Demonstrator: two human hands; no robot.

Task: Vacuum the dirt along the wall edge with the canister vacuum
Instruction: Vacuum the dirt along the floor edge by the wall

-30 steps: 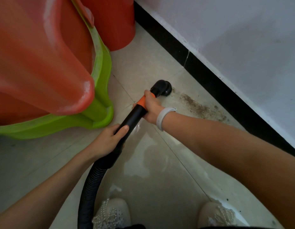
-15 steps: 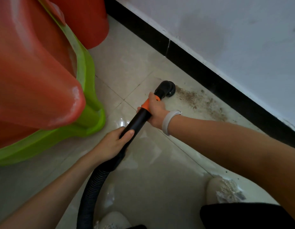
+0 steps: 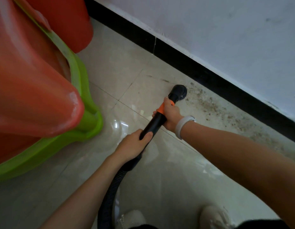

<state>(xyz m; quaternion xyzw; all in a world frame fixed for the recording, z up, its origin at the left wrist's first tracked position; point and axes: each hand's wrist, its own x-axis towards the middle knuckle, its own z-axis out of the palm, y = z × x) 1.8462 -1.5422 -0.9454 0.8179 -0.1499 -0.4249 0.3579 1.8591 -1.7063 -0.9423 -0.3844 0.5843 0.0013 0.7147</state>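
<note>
Shoes [image 3: 133,219]: two pale ones at the bottom edge, feet planted apart, likely to let the person lean toward the wall.
Hose [image 3: 110,195]: one black ribbed hose, rising between the feet to the wand.
Left hand [image 3: 131,146]: wrapped round the lower end of the wand where the hose joins, thumb lying along the top; it seems to steady and steer the back end.
Wand [image 3: 155,123]: one black tube with an orange collar, tilted down toward the wall.
Right hand [image 3: 170,114]: fingers curled round the wand at the orange collar, close to the head, probably for pressure and fine aim; a pale wristband [image 3: 182,124] sits on that wrist.
Brush head [image 3: 179,92]: one round black nozzle, set on the floor tile at the left end of the dirt, near the baseboard but not touching it.
Dirt [image 3: 226,113]: one long brownish speckled band on the floor, running rightward along the baseboard; most of it looks unswept, so the job appears at an early stage.
Baseboard [image 3: 209,75]: one black strip under the white wall.
Tubs [image 3: 36,96]: orange plastic ones nested in a green one at left, a further red-orange one behind; well clear of the nozzle.
</note>
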